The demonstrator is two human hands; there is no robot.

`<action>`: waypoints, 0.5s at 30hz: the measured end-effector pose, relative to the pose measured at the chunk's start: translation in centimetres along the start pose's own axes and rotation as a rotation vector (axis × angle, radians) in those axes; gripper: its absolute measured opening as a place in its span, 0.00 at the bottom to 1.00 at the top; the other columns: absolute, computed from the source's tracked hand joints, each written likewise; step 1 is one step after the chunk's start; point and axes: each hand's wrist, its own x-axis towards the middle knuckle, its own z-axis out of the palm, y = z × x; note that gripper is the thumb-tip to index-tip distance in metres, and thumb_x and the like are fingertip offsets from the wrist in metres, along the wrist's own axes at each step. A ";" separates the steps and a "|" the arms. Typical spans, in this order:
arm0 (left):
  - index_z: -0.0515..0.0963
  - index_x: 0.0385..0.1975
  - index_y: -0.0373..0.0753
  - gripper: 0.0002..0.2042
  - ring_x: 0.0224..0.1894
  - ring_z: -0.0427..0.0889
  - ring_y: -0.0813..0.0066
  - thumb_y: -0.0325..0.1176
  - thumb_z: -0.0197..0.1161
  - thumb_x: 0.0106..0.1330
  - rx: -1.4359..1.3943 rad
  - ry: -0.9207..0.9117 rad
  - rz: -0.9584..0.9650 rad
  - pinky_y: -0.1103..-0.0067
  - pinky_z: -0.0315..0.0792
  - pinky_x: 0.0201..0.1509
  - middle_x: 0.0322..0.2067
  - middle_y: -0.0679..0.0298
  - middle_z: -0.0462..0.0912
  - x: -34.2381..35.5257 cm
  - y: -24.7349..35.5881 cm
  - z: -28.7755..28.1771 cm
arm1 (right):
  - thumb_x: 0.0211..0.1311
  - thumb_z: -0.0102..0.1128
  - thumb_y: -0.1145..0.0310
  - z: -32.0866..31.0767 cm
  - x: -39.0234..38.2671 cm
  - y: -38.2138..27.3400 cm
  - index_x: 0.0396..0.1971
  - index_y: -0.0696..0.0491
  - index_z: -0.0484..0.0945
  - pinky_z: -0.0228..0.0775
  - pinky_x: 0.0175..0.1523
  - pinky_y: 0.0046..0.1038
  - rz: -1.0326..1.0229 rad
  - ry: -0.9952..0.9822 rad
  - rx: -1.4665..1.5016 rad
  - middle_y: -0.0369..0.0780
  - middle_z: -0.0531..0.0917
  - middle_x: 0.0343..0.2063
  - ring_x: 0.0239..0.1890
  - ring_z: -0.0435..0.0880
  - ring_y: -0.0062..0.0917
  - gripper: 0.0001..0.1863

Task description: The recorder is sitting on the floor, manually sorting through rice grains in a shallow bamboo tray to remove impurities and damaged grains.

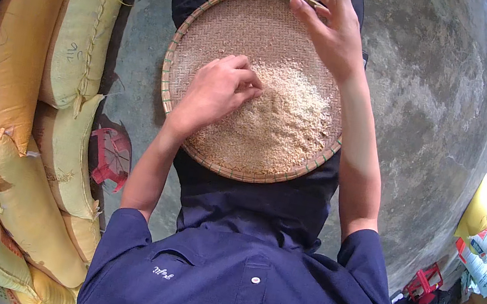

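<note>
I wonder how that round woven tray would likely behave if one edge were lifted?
The woven tray looks fairly stiff, given its bound rim. Its loose grains would probably slide if tilted. Seemingly resting across the legs, it might tip if pushed.

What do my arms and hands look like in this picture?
Your left hand and right hand are ungloved, with five-fingered human shape. Both forearms are bare, without visible markings or bands. Plain navy short sleeves cover your upper arms.

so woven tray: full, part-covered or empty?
Part-covered: the tray holds grain heaped at its near and right parts; its weave shows across the far side.
</note>
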 end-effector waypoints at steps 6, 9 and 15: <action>0.88 0.43 0.37 0.09 0.38 0.87 0.69 0.35 0.71 0.70 -0.124 0.102 -0.017 0.73 0.79 0.44 0.38 0.61 0.88 1.6 -1.4 -0.8 | 0.71 0.70 0.65 -1.7 -3.6 -0.6 0.49 0.55 0.86 0.82 0.51 0.30 -0.026 -0.067 -0.252 0.42 0.92 0.42 0.45 0.92 0.27 0.12; 0.86 0.53 0.38 0.11 0.38 0.86 0.77 0.33 0.66 0.75 -0.307 0.484 -0.099 0.77 0.79 0.46 0.42 0.62 0.91 4.5 -2.9 -2.9 | 0.70 0.68 0.70 -4.0 -6.2 -1.8 0.44 0.57 0.85 0.81 0.46 0.32 0.001 -0.225 -0.350 0.41 0.91 0.36 0.39 0.91 0.30 0.08; 0.67 0.75 0.39 0.29 0.47 0.85 0.70 0.34 0.67 0.76 -0.430 0.818 -0.103 0.75 0.78 0.56 0.49 0.58 0.87 8.2 -5.4 -6.3 | 0.65 0.66 0.74 -7.5 -11.3 -3.5 0.36 0.54 0.81 0.72 0.56 0.35 0.084 -0.403 -0.644 0.40 0.85 0.32 0.40 0.85 0.35 0.03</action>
